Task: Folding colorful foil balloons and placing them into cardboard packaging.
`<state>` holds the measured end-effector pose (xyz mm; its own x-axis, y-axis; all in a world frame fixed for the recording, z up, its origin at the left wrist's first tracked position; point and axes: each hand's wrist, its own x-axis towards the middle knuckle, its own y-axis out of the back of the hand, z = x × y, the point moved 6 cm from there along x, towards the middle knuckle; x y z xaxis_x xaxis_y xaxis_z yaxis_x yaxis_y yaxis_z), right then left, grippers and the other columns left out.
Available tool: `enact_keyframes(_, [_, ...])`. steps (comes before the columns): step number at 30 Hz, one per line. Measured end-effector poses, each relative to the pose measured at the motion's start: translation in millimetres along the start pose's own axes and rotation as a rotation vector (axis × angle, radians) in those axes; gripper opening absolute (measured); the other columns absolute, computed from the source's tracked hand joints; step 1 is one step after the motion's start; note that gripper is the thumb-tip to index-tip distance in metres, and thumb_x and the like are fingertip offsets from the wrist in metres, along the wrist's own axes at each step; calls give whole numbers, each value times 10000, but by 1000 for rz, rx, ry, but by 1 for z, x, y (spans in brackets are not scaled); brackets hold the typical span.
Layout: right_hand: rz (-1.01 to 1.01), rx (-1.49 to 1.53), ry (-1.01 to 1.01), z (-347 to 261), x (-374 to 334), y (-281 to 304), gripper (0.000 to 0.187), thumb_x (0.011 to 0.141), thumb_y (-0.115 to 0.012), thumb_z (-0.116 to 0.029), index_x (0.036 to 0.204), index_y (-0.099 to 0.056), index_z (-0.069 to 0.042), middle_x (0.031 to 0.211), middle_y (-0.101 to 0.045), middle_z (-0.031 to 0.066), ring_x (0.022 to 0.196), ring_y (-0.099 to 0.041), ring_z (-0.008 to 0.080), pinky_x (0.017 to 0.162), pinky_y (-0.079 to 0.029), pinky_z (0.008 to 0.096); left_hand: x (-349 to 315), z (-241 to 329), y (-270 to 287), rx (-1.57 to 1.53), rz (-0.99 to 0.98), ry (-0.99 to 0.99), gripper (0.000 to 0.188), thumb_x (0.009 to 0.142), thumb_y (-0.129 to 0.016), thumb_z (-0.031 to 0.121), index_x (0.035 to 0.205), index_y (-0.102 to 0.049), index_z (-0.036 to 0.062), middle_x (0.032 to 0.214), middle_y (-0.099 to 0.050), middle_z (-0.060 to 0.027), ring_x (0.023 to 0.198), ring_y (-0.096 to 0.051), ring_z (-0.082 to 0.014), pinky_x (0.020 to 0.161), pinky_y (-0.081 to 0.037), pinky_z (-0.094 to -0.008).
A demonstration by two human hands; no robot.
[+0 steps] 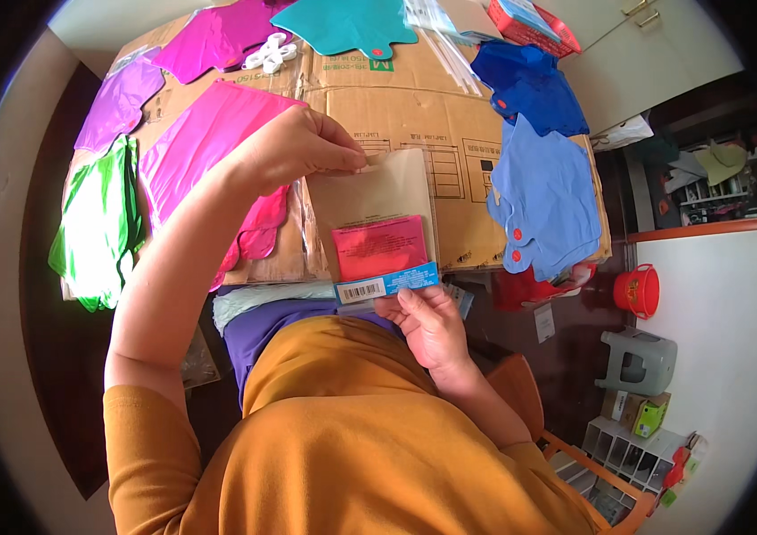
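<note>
Between my hands is a clear plastic packet [365,192] with a folded pink sheet [380,247] inside. A blue header card [396,282] with a barcode panel closes its near end. My left hand [312,147] pinches the packet's far edge between thumb and fingertips. My right hand [430,325] grips the header card at its right part, thumb on top. Under my left forearm lies a flat, shiny pink foil piece [209,134], which looks like an uninflated foil balloon. The packet is held over the near edge of a flattened cardboard surface [343,102].
More flat foil pieces ring the cardboard: green [98,227], lilac [120,107], magenta [218,40], teal [347,27], dark blue [534,89] and light blue [546,201]. White flower-shaped plastic parts [270,53], white sticks [450,58] and a red basket [539,22] sit at the far side.
</note>
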<state>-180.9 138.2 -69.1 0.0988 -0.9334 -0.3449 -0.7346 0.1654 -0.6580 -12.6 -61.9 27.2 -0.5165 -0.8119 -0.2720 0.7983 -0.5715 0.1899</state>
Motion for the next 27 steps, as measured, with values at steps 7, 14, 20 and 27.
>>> enact_keyframes(7, [97,-191,128,-2,-4,12,118,914,-658,-108,997,-653,-25,917,-690,80,800,-664,167,752,-558,321,-10,8,-1,116,65,-14,227,918,-654,179,1004,-687,-29,853,-692,-35,751,-622,-66,700,-510,-219])
enact_keyframes(14, [101,-80,79,4,-5,8,88,909,-663,-102,958,-645,-31,899,-688,79,785,-662,171,753,-547,318,-20,18,-8,253,32,-63,251,951,-614,211,982,-656,-34,811,-663,-10,742,-608,-62,666,-496,-226])
enact_keyframes(20, [31,-22,-24,15,-3,14,100,911,-653,-96,986,-626,-35,920,-685,90,804,-658,181,792,-533,331,-23,11,-14,186,10,-23,246,951,-610,214,911,-654,-25,759,-637,4,671,-567,-50,607,-464,-214])
enact_keyframes(27, [106,-87,134,7,-6,4,130,914,-659,-110,1024,-629,-49,960,-675,48,811,-638,148,760,-525,298,-32,25,-14,331,198,-40,264,943,-627,241,931,-676,-18,729,-625,12,669,-558,-42,608,-459,-212])
